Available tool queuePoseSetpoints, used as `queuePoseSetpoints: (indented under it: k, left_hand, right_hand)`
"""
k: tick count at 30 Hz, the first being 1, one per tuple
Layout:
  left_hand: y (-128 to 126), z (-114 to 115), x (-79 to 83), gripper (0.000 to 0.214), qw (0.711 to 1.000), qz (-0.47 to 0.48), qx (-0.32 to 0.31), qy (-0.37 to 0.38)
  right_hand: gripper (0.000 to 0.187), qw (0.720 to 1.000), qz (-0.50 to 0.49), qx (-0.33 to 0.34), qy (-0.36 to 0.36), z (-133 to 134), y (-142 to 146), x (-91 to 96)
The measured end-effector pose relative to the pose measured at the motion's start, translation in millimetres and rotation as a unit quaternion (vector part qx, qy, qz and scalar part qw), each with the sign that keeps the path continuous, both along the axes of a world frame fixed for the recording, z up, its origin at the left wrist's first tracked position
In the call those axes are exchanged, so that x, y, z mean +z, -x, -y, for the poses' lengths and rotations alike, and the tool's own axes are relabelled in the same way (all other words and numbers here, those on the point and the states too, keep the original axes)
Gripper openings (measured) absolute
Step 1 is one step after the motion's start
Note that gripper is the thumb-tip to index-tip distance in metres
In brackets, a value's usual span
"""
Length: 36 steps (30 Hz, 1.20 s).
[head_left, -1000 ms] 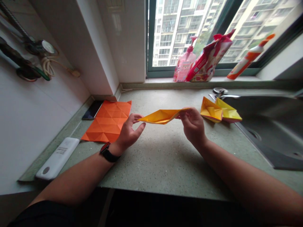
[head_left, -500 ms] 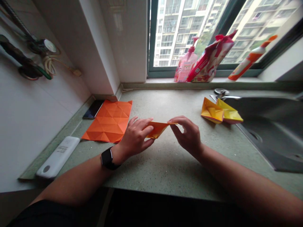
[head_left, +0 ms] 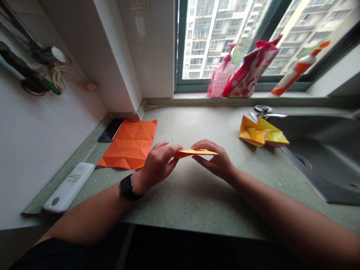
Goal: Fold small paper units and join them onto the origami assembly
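A folded orange-yellow paper piece (head_left: 197,152) is held up over the counter, seen nearly edge-on as a thin, flat strip. My left hand (head_left: 160,159), with a dark watch on its wrist, pinches its left end between thumb and fingers. Around its right part curls my right hand (head_left: 215,159), fingers above and thumb below, the paper's tip reaching toward the palm. An orange creased paper sheet (head_left: 129,144) lies flat beyond my left hand. Two folded paper shapes, one golden yellow (head_left: 251,133) and one lighter yellow (head_left: 274,135), sit together at the right.
A phone (head_left: 110,130) lies partly beside the orange sheet, and a white oblong device (head_left: 69,187) rests near the counter's left edge. At the right is a metal sink (head_left: 323,157). A pump bottle (head_left: 221,77), a red bag (head_left: 251,69) and an orange-white bottle (head_left: 295,73) line the windowsill.
The paper piece has turned from showing a broad orange face to nearly edge-on. My right hand has shifted slightly left and down, its fingers now further along the paper.
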<state>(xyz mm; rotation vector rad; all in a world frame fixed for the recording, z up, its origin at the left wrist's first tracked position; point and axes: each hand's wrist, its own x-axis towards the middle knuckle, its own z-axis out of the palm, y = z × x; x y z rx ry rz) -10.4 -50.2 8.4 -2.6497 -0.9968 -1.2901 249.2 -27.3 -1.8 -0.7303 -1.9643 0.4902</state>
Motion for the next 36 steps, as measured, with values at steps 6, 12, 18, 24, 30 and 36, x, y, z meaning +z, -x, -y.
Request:
queuePoseSetpoints:
  k: [6, 12, 18, 24, 30, 36]
  left_hand:
    - [-5, 2, 4.9, 0.016, 0.996, 0.036, -0.035, 0.069]
    - [-6, 2, 9.2, 0.007, 0.972, 0.139, -0.04, 0.183]
    - [-9, 3, 5.9, 0.028, 0.933, 0.204, -0.067, 0.287]
    - [-12, -6, -5.8, 0.009, 0.944, 0.126, -0.069, 0.296]
    - [-12, -15, -13.9, 0.004, 0.966, 0.012, 0.027, 0.258]
    - [-14, -13, -15.5, 0.009, 0.971, -0.06, 0.068, 0.222]
  right_hand:
    - [0.005, 1.0, -0.01, -0.018, -0.01, 3, 1, 5.7]
    - [0.01, 0.996, -0.049, 0.019, 0.073, 2, 1, -0.2]
    - [0.049, 0.971, -0.132, 0.052, 0.194, -3, 2, -5.2]
    - [0.048, 0.988, -0.025, -0.055, 0.143, -6, 1, -14.3]
    - [0.039, 0.98, 0.127, -0.148, 0.023, -11, 0, -23.8]
    - [0.031, 0.959, 0.263, -0.09, -0.065, -7, -2, -19.1]
